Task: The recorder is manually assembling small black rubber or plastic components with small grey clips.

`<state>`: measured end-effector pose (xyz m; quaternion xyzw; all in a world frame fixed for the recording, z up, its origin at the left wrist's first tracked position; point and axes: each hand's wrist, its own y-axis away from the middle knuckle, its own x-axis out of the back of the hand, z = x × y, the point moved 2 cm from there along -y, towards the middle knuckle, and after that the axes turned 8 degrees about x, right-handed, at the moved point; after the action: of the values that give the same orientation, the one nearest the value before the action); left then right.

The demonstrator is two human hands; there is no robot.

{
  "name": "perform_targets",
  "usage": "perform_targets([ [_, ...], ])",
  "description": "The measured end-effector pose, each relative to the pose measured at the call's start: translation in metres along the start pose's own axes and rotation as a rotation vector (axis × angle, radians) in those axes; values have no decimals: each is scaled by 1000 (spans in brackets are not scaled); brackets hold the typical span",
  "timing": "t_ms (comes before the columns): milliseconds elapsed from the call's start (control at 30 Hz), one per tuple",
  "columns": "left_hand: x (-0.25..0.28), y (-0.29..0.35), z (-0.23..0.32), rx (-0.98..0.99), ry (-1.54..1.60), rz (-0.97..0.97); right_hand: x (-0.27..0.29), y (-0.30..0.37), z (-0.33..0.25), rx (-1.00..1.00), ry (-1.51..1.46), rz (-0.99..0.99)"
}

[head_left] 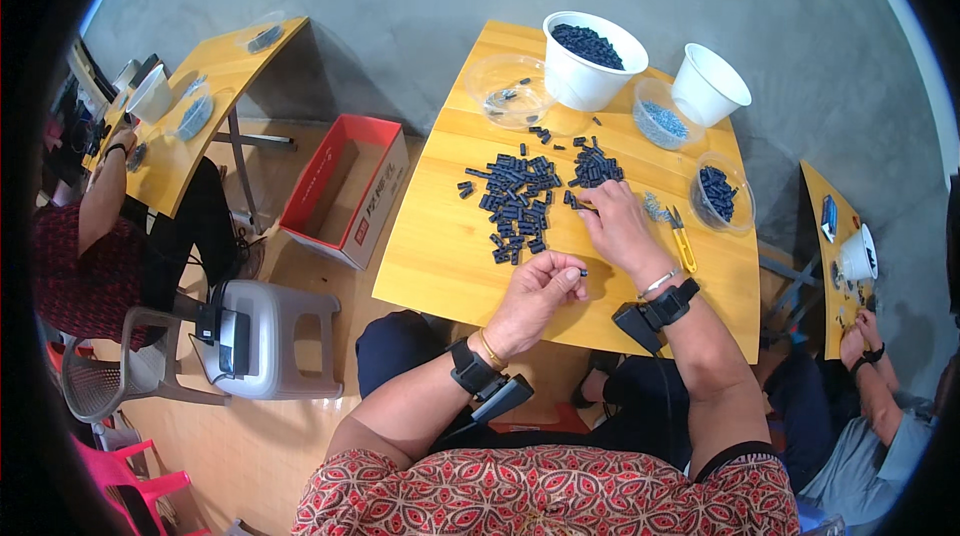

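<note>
My left hand [540, 301] is over the near table edge, thumb and forefinger closed on a small black plastic part [583, 273]. My right hand [625, 226] reaches to the near side of a small pile of black plastic parts [597, 168]. Its fingertips are bent together at one black piece [571, 200]; the grip is partly hidden by the hand. Left of it spreads a larger pile of short, black plastic parts [515, 196]. Yellow-handled scissors or snips [684, 241] lie right of my right hand, beside a few small silvery pieces [655, 208].
At the table's far side stand a white bucket of black parts [575, 86], another white bucket [710, 86], and clear tubs of screws [662, 124] and black parts [722, 198]. A clear lid [508, 93] lies left. A red box [345, 191] and grey stool [280, 336] stand left; people work at both sides.
</note>
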<state>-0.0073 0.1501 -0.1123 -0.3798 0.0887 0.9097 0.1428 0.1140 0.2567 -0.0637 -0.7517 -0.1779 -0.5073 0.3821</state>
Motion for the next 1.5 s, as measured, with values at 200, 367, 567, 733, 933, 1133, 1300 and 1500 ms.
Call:
perform_targets([
  [200, 0, 1, -1, 0, 14, -5, 16, 24, 36, -192, -86, 253],
  [367, -3, 0, 0, 4, 43, 1, 7, 30, 20, -91, -77, 77],
  [567, 0, -1, -1, 6, 25, 9, 5, 28, 3, 34, -66, 126],
  [733, -2, 1, 1, 10, 26, 9, 7, 29, 34, -110, -124, 175],
  [933, 0, 1, 1, 3, 32, -5, 10, 9, 22, -150, -224, 86],
  [1133, -1, 1, 1, 4, 33, -7, 4, -8, 13, -48, -145, 44],
  [1300, -2, 1, 0, 8, 49, -6, -5, -9, 19, 31, 19, -18],
  [1500, -4, -1, 7, 52, 301, -19, 8, 2, 11, -2, -171, 114],
])
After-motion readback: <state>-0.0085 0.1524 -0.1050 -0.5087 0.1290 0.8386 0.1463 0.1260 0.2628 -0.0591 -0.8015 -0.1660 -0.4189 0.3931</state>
